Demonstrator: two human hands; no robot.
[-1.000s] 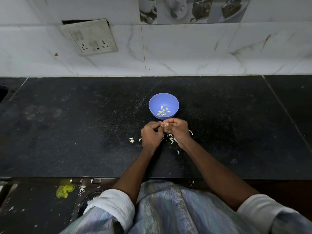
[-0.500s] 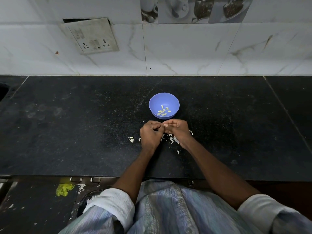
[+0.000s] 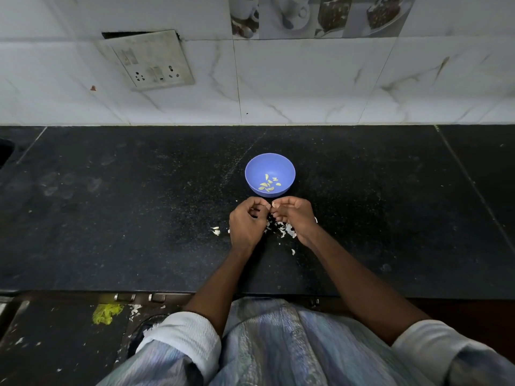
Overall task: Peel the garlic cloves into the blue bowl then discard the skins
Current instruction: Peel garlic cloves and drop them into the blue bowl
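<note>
Status: peeling under way, discarding not yet begun. Bowl (image 3: 269, 165), blue, one, on the black counter (image 3: 111, 218) just beyond the hands; holds peeled cloves (image 3: 268, 183), about nine pale pieces lying loose at the bottom, exact count uncertain where they overlap. Left hand (image 3: 246, 225) and right hand (image 3: 294, 217), both curled, knuckles up, fingertips meeting just before the bowl's near rim; they appear pinched on a small pale bit between them, most likely a clove being stripped, though it is too small and hidden to name surely. Skins (image 3: 284, 228), a scatter of white flakes on the counter beneath and between the hands, too many and too fine to count; one stray flake nearer the counter's front edge. One separate pale piece (image 3: 216, 231) left of the left hand, clove or skin not determinable. Unpeeled stock: none plainly visible. Remaining, by judgement: finish the clove in hand, drop it in the bowl, gather and bin the skins.
</note>
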